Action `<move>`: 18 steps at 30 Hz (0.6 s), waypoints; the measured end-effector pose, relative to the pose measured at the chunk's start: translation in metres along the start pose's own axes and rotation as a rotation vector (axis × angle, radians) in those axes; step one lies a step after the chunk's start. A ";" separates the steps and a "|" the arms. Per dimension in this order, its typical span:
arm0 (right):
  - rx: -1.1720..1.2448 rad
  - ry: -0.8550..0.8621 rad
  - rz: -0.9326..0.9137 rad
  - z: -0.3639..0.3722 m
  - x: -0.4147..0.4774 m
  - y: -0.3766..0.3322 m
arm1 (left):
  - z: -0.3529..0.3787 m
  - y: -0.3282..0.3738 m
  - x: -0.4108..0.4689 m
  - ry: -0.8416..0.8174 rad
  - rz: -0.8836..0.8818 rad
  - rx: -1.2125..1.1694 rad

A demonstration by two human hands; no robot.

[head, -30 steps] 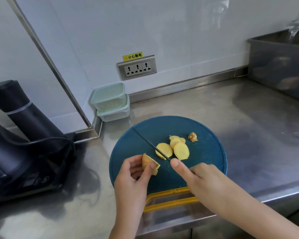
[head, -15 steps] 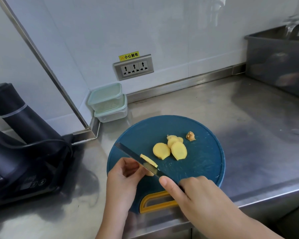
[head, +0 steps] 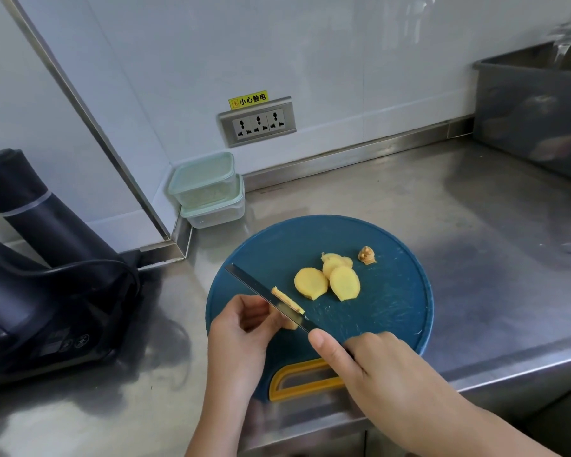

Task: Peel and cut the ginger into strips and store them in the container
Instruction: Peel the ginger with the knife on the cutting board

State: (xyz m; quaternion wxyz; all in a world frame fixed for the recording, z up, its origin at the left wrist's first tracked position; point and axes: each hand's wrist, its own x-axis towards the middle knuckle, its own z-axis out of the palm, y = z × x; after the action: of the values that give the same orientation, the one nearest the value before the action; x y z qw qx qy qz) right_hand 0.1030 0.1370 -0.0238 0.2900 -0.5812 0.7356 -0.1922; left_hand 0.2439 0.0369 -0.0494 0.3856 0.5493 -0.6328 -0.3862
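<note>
A round blue cutting board [head: 393, 301] with a yellow handle lies on the steel counter. My left hand [head: 241, 338] pinches a ginger piece [head: 287, 301] at the board's left side. My right hand [head: 386, 380] grips a knife [head: 261, 288], forefinger along its spine; the blade stands on the ginger, with a thin slice showing on its right face. Several peeled yellow slices [head: 330, 278] and a small brown ginger stub [head: 366, 255] lie mid-board. Two stacked clear containers with pale green lids [head: 208, 189] sit in the corner behind the board.
A black appliance [head: 40, 275] with a cord fills the counter's left side. A grey bin [head: 534, 113] stands at the far right. A wall socket panel [head: 257, 122] is above the containers. Bare steel counter [head: 475, 209] stretches right of the board.
The knife moved left from beside the loose slices onto the ginger in my left hand and has cut down into it. A thin slice now shows against the blade.
</note>
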 end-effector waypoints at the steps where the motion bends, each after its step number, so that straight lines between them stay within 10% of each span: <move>1: 0.008 -0.008 0.003 -0.001 0.000 0.000 | 0.000 0.000 0.000 0.002 0.006 0.000; 18: 0.087 -0.005 0.127 -0.006 0.002 -0.009 | 0.008 0.002 -0.010 0.061 0.141 0.008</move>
State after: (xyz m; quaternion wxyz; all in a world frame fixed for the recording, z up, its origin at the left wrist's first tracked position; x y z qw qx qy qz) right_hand 0.1052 0.1327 -0.0139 0.3284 -0.5210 0.7611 -0.2036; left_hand 0.2366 0.0480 -0.0519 0.4288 0.5161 -0.6595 -0.3388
